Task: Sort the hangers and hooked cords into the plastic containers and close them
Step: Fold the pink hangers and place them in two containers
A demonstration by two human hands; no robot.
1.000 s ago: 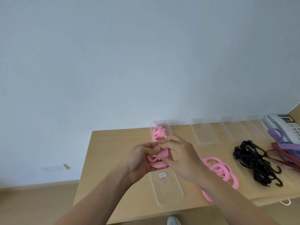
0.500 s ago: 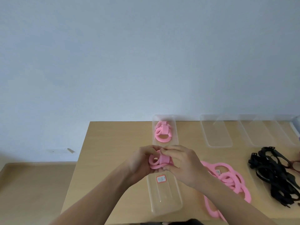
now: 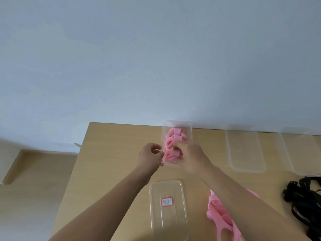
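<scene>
The left hand (image 3: 152, 154) sits at the 9 o'clock wall of the clear rectangular plastic container (image 3: 177, 122), fingers curled; whether it pinches the rim cannot be determined. The container's long axis runs 12 to 6 o'clock. The right hand (image 3: 190, 158) curls over the pink looped hangers (image 3: 173, 136) inside it. The loose pink hanger pile (image 3: 220, 214) lies on the bench (image 3: 112, 153) at 5 o'clock, under the right forearm. The right hand is therefore judged nearer for the next pick.

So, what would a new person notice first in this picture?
The bright pink hangers stand out first, in a clear container at the far edge of the table, where the right hand grips them. More loose pink hangers lie at the near right, and black hooked cords sit at the right edge.
</scene>
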